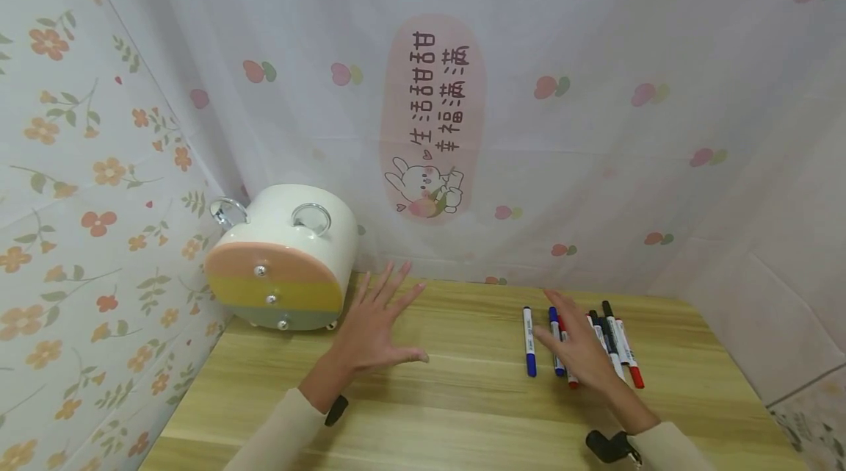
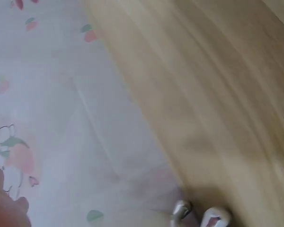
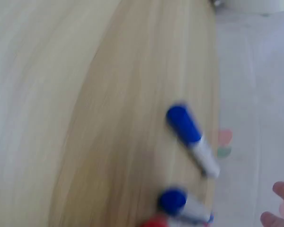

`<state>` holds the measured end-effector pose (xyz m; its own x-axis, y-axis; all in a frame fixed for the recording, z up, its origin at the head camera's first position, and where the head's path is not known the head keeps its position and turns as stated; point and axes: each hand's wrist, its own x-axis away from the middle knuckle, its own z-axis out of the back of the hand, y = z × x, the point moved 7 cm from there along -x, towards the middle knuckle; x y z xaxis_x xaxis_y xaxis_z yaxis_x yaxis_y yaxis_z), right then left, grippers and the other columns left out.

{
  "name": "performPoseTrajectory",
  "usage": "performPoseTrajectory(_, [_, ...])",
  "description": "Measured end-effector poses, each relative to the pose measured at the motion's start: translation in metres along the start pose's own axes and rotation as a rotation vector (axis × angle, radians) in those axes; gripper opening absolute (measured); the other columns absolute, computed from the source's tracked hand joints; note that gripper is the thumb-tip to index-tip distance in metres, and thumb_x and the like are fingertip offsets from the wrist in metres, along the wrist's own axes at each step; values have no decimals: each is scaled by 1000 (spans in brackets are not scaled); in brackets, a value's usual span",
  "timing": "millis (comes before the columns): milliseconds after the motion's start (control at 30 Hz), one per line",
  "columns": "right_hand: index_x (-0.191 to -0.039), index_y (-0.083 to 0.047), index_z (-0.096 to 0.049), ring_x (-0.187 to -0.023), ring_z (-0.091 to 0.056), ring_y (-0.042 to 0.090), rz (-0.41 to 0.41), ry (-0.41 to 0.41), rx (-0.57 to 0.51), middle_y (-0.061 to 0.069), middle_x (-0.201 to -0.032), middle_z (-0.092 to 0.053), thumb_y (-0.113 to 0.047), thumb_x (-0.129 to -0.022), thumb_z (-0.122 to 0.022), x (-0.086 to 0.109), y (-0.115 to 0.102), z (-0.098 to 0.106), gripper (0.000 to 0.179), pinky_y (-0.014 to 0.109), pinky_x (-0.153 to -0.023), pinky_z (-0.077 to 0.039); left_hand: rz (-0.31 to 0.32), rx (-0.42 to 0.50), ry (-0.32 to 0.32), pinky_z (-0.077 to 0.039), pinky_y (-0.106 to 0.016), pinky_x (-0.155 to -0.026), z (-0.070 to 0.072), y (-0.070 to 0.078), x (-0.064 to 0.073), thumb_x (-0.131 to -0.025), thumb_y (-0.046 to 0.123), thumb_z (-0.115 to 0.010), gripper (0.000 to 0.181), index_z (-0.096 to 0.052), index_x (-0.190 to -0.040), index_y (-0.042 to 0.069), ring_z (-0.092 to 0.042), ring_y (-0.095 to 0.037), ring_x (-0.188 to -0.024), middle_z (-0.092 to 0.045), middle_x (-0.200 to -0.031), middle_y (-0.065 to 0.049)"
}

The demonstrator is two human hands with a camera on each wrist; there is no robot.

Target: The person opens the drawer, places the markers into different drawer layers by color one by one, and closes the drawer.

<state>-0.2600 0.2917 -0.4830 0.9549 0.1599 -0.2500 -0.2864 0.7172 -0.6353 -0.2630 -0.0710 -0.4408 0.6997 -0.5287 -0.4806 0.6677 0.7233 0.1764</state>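
My left hand (image 1: 369, 331) is spread wide over the table beside a rounded white box (image 1: 344, 228), with nothing in its grasp. That box has orange, yellow and green drawer fronts with silver knobs. On the right, my right hand (image 1: 581, 353) hovers over a row of markers, fingers extended and holding nothing. Its fingers partly hide several of them. A blue-capped marker (image 1: 529, 342) lies at the row's left end, with another blue marker (image 1: 555, 342) next to it. Red and black markers (image 1: 617, 346) fan out on the right side. In the right wrist view, a blue-capped marker (image 3: 191, 135) appears blurred.
The wood-grain table (image 1: 463, 397) ends against a white curtain (image 1: 581, 162) printed with fruit and a rabbit. A floral curtain (image 1: 99, 236) hangs at the left. Two silver rings (image 1: 312, 218) stand up from the top of the box.
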Motion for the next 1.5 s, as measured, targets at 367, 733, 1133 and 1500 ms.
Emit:
performPoseTrajectory(367, [-169,-3,-37,-156,-32,52,-40,103,-381,28,-160,-50,-19,-114,-63,-21,-46,-18,62,77,-123,-21,-85,70,374,-27,-77,-123,72,2,3,-107,75,-48,83,-51,-159,11,-36,-45,-159,-43,-170,-18])
performPoseTrajectory(733, [-166,-3,-43,-154,-40,48,74,33,-407,23,-159,-55,-14,-104,-76,-38,-87,-40,71,77,-123,-23,115,-115,743,-18,-77,-125,149,-47,31,-95,32,-65,65,-56,-149,-3,-43,-51,-152,-54,-160,-23])
performPoseTrajectory(1133, [-164,-9,-50,-153,-45,43,93,-24,-401,20,-154,-61,-22,-102,-81,-54,-117,-67,71,75,-123,-27,444,-91,985,-26,-61,-126,193,-116,80,-95,36,-64,66,-54,-147,-3,-44,-47,-148,-51,-157,-28])
performPoseTrajectory(1500, [-160,-6,-56,-149,-51,39,150,-21,-412,17,-150,-64,-24,-98,-85,-63,-149,-87,70,68,-124,-33,603,-48,947,-24,-56,-129,188,-162,112,-104,33,-56,63,-50,-156,-3,-39,-46,-151,-47,-160,-30])
